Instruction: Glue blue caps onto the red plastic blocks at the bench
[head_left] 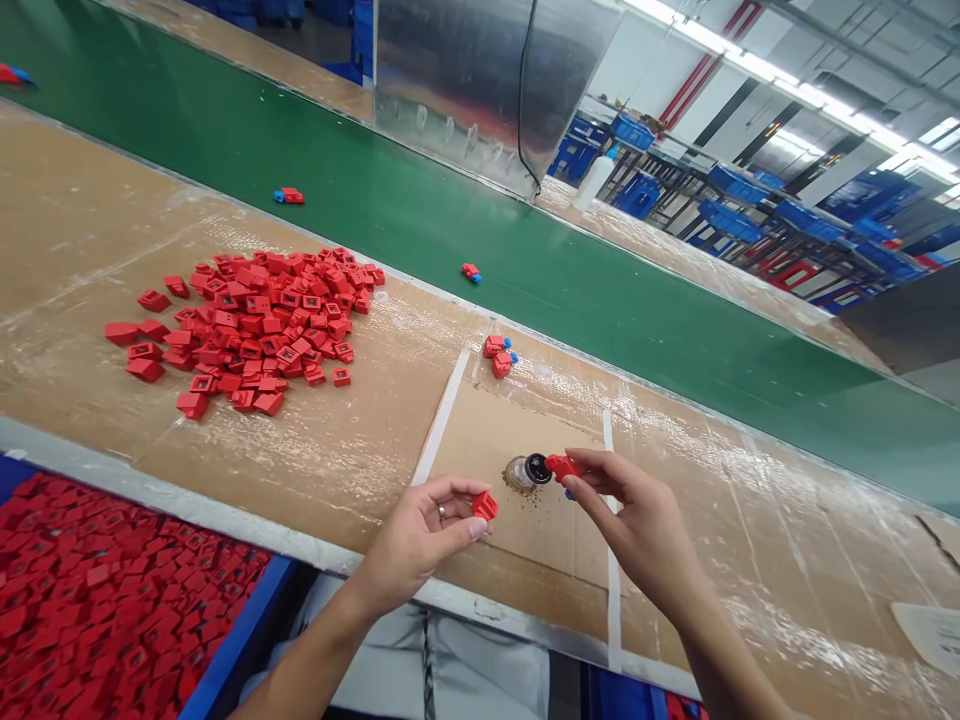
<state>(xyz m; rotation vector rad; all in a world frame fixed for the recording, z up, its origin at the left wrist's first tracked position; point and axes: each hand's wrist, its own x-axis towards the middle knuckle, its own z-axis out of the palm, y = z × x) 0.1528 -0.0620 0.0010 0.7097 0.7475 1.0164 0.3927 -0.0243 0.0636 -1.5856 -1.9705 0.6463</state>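
My left hand (416, 530), a ring on one finger, pinches a small red plastic block (485, 506) with a recess in its face. Between the thumb and fingers of my right hand (641, 510) is a red plastic piece (559, 466) with a bit of blue under it. That piece is right beside the black round top (537, 468) of a small clear jar (517, 474); whether they touch I cannot tell. The jar sits on a cardboard sheet (555, 545) with brown specks around it. Just beyond lie two red-and-blue pieces (502, 363).
A big heap of red blocks (262, 320) lies to the left on the table. Behind runs a green conveyor belt (397, 220) carrying several red-and-blue pieces, with a metal housing (480, 90) over it. A blue bin (247, 620) full of red blocks stands at lower left.
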